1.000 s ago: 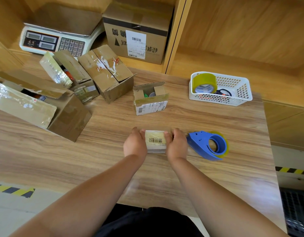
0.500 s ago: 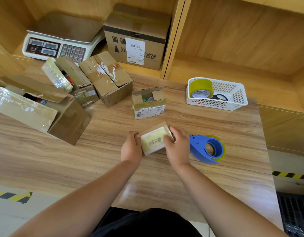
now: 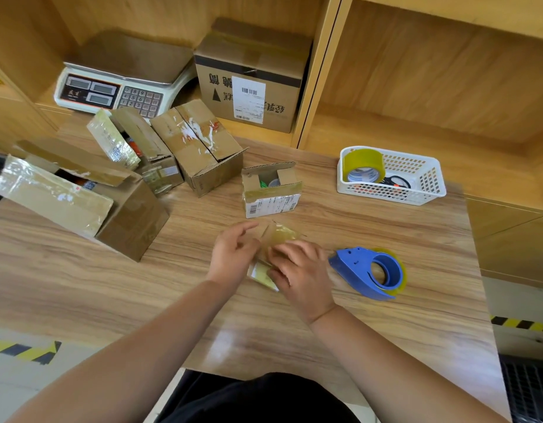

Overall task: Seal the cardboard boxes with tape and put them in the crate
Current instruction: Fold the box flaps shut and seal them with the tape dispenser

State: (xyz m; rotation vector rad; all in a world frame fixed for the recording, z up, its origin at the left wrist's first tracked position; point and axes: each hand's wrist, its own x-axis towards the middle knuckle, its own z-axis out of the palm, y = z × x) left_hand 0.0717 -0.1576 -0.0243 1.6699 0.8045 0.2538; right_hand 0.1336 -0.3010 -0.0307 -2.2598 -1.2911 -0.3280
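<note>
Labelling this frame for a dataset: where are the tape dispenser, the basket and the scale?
tape dispenser (image 3: 352,267): head view, on its blue body.
basket (image 3: 386,192): head view, on its front wall.
scale (image 3: 138,100): head view, on its keypad.

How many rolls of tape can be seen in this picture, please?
2. One yellow roll stands in the white basket; the second roll sits on the blue dispenser, right of the right hand. Others may be hidden in boxes.

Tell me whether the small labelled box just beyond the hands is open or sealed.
Open: the small labelled box has its top flaps raised, and items are visible inside.
</note>
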